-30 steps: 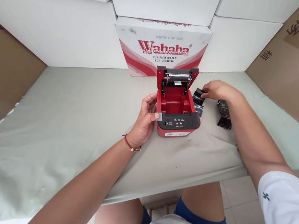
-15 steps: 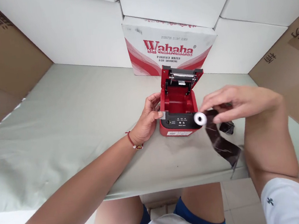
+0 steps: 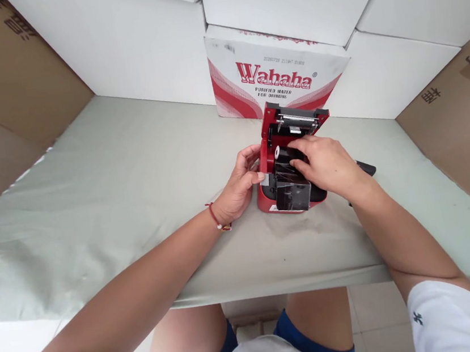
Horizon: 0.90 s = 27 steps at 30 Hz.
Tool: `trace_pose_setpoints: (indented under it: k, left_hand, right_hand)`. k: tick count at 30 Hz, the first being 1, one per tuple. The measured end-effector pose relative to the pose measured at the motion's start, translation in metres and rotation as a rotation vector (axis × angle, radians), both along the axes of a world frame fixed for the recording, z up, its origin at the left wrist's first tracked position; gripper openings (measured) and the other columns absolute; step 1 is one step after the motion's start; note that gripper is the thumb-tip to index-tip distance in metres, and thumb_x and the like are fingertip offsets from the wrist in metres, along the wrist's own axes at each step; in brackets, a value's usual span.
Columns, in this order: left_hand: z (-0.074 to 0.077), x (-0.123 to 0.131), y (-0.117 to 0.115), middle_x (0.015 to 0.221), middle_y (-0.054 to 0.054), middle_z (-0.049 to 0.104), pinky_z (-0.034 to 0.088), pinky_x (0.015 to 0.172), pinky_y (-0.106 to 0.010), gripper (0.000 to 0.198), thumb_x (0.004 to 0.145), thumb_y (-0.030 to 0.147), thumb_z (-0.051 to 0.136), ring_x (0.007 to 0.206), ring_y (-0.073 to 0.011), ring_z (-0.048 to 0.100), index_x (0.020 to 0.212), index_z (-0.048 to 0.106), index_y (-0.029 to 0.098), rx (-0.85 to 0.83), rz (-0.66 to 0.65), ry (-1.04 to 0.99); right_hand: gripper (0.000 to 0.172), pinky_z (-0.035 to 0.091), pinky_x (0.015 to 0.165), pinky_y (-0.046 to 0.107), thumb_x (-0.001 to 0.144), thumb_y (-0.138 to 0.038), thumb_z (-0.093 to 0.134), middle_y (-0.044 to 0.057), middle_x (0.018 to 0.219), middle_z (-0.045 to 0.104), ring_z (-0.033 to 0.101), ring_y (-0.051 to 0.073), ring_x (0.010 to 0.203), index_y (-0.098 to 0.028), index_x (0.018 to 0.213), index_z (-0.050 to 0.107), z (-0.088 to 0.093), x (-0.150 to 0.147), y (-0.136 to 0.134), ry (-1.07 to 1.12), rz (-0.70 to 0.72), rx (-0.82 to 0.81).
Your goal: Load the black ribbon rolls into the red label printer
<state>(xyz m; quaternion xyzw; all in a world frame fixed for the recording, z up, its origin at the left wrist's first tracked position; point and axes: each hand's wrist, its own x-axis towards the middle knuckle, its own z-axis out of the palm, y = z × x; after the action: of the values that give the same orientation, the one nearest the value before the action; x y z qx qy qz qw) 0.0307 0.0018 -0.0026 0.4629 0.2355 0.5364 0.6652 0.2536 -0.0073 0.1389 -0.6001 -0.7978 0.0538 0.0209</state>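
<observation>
A red and black printer (image 3: 266, 204) stands on the cloth-covered table with its lid raised. My left hand (image 3: 240, 184) grips the printer's left side, thumb on the grey tab at its front corner. My right hand (image 3: 323, 162) holds a dark roll (image 3: 286, 154) with a white end inside the printer's bay. From the roll, a loose dark strip (image 3: 293, 194) hangs over the printer's front panel and covers its buttons. The fingertips of my right hand are on the roll's right part.
Behind the printer stands a white and red Wahaha box (image 3: 274, 74), with large white boxes (image 3: 295, 3) around it. Brown cardboard (image 3: 6, 95) rises at left and right (image 3: 465, 130). A small black object (image 3: 366, 168) lies beyond my right wrist.
My right hand has moved left with the roll, from beside the printer into its open bay. The strip now lies across the front panel. My left hand keeps its grip.
</observation>
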Motion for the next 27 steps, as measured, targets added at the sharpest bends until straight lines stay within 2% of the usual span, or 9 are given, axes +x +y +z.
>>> trace_pose_setpoints:
  k: [4, 7, 9, 12, 15, 17, 20, 22, 27]
  left_hand:
    - [-0.001, -0.001, 0.001, 0.174, -0.004, 0.07, 0.041, 0.149, -0.059, 0.074, 0.082, 0.048, 0.1, 0.173, -0.0387, 0.054, 0.149, 0.07, 0.036, -0.005, -0.001, -0.005]
    - [-0.001, -0.001, 0.0, 0.174, -0.004, 0.07, 0.04, 0.149, -0.059, 0.072, 0.084, 0.045, 0.098, 0.174, -0.0381, 0.053, 0.149, 0.069, 0.037, -0.004, -0.005, -0.005]
    - [0.0, 0.0, -0.001, 0.174, -0.004, 0.07, 0.041, 0.149, -0.058, 0.07, 0.085, 0.043, 0.096, 0.175, -0.0379, 0.052, 0.149, 0.069, 0.037, 0.001, -0.001, -0.001]
    - [0.001, 0.001, -0.003, 0.175, -0.004, 0.069, 0.042, 0.148, -0.057, 0.068, 0.085, 0.045, 0.094, 0.175, -0.0381, 0.052, 0.148, 0.07, 0.036, 0.024, 0.025, 0.02]
    - [0.002, 0.001, -0.004, 0.176, -0.005, 0.068, 0.041, 0.149, -0.058, 0.068, 0.087, 0.048, 0.092, 0.177, -0.0388, 0.05, 0.149, 0.069, 0.035, 0.051, 0.047, 0.057]
    - [0.001, 0.001, -0.003, 0.177, -0.006, 0.068, 0.04, 0.15, -0.059, 0.069, 0.087, 0.051, 0.092, 0.178, -0.0393, 0.049, 0.15, 0.068, 0.035, 0.059, 0.044, 0.069]
    - [0.001, 0.0, -0.002, 0.178, -0.006, 0.067, 0.04, 0.15, -0.06, 0.071, 0.087, 0.053, 0.093, 0.179, -0.0397, 0.049, 0.151, 0.067, 0.035, 0.058, 0.032, 0.071]
    - [0.001, -0.001, -0.001, 0.178, -0.007, 0.067, 0.041, 0.15, -0.06, 0.072, 0.086, 0.053, 0.094, 0.179, -0.0399, 0.049, 0.151, 0.067, 0.035, 0.053, 0.03, 0.075]
    - [0.001, 0.001, -0.001, 0.177, -0.007, 0.067, 0.041, 0.149, -0.057, 0.074, 0.086, 0.055, 0.095, 0.177, -0.0391, 0.05, 0.151, 0.066, 0.034, 0.054, 0.039, 0.074]
  right_hand:
    - [0.058, 0.068, 0.115, 0.056, 0.114, -0.024, 0.066, 0.017, 0.153, 0.088, 0.087, 0.039, 0.129, -0.02, 0.171, 0.076, 0.0, 0.003, 0.0, 0.134, 0.02, 0.064]
    - [0.041, 0.071, 0.102, 0.044, 0.113, -0.032, 0.07, 0.009, 0.124, 0.095, 0.089, 0.029, 0.103, -0.023, 0.148, 0.091, 0.014, 0.018, -0.006, 0.332, 0.146, -0.072]
    - [0.034, 0.072, 0.097, 0.039, 0.115, -0.04, 0.071, 0.005, 0.118, 0.095, 0.089, 0.025, 0.099, -0.027, 0.136, 0.095, 0.029, 0.029, -0.015, 0.44, 0.263, -0.163]
    - [0.033, 0.072, 0.117, 0.042, 0.117, -0.041, 0.072, 0.004, 0.138, 0.094, 0.089, 0.027, 0.128, -0.032, 0.138, 0.095, 0.046, 0.041, -0.03, 0.448, 0.473, -0.199]
    - [0.037, 0.063, 0.137, 0.05, 0.116, -0.038, 0.075, 0.004, 0.155, 0.089, 0.075, 0.032, 0.162, -0.032, 0.149, 0.092, 0.05, 0.042, -0.038, 0.392, 0.627, -0.213]
    - [0.039, 0.064, 0.135, 0.054, 0.117, -0.04, 0.072, 0.007, 0.152, 0.09, 0.077, 0.033, 0.157, -0.03, 0.15, 0.091, 0.044, 0.037, -0.035, 0.401, 0.559, -0.135]
    - [0.038, 0.069, 0.118, 0.052, 0.118, -0.038, 0.063, 0.011, 0.131, 0.094, 0.088, 0.032, 0.121, -0.026, 0.137, 0.094, 0.026, 0.026, -0.018, 0.387, 0.231, 0.026]
    - [0.038, 0.068, 0.11, 0.049, 0.116, -0.032, 0.061, 0.01, 0.121, 0.095, 0.088, 0.031, 0.109, -0.024, 0.13, 0.096, 0.012, 0.019, -0.003, 0.29, 0.028, 0.038]
    - [0.042, 0.063, 0.115, 0.05, 0.12, -0.034, 0.062, 0.01, 0.144, 0.093, 0.087, 0.037, 0.131, -0.029, 0.148, 0.093, -0.004, 0.009, 0.02, 0.037, -0.092, -0.013]
